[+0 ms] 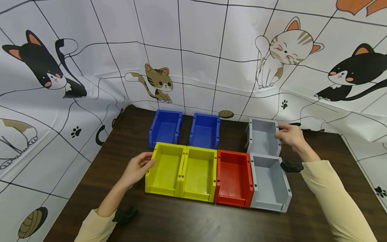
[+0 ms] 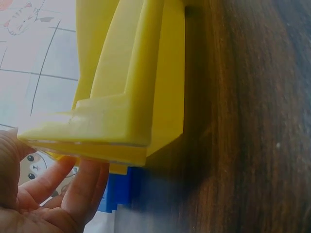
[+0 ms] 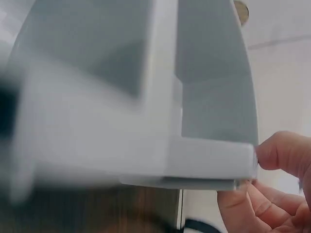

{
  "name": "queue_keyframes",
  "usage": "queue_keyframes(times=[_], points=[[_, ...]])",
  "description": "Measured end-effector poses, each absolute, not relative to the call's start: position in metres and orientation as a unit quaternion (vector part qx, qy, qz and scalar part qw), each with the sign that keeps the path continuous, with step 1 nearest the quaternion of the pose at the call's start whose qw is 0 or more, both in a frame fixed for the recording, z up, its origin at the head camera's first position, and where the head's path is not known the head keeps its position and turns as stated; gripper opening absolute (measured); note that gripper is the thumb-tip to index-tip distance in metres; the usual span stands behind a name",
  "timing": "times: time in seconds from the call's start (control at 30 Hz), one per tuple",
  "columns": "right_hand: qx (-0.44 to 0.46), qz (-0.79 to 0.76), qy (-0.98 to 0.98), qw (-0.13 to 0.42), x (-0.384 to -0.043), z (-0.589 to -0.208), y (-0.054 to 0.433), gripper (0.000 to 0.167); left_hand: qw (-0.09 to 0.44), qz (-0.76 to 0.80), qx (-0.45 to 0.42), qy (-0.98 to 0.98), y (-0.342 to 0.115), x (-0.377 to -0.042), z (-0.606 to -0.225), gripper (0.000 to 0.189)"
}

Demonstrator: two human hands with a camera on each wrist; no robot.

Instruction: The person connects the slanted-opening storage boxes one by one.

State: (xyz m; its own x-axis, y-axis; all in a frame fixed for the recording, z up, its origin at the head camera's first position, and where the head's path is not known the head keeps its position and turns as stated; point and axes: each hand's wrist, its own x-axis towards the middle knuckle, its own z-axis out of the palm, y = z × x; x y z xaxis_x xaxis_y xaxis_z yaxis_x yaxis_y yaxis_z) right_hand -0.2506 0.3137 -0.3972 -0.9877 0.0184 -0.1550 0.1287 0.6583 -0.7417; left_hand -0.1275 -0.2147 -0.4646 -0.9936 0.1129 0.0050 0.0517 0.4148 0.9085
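Observation:
My left hand [image 1: 137, 169] is at the left wall of the leftmost yellow storage bin [image 1: 165, 168]. In the left wrist view its thumb meets the rim and the fingers [image 2: 85, 189] lie against the outside of the wall. My right hand [image 1: 291, 136] pinches the right wall of the rear grey storage bin [image 1: 262, 134], thumb over the rim, fingers outside; the right wrist view shows the thumb [image 3: 282, 151] at the rim. A second yellow bin [image 1: 198, 173], a red bin [image 1: 233, 178] and a front grey bin [image 1: 270, 181] complete the front row.
Two blue bins [image 1: 165, 127] stand behind the yellow ones, slightly apart. Everything rests on a dark wooden table [image 1: 193, 222]. A white cloth [image 1: 199, 43] with cat drawings hangs behind and at the sides. Each wrist wears a black strap [image 1: 125, 215].

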Motion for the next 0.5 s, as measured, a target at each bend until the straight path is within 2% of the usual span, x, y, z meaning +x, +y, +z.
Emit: queue_keyframes(times=[0.5], points=[[0.08, -0.409, 0.908, 0.031, -0.222, -0.375, 0.386, 0.061, 0.02, 0.541, 0.039, 0.84, -0.217, -0.126, -0.463, 0.036]])
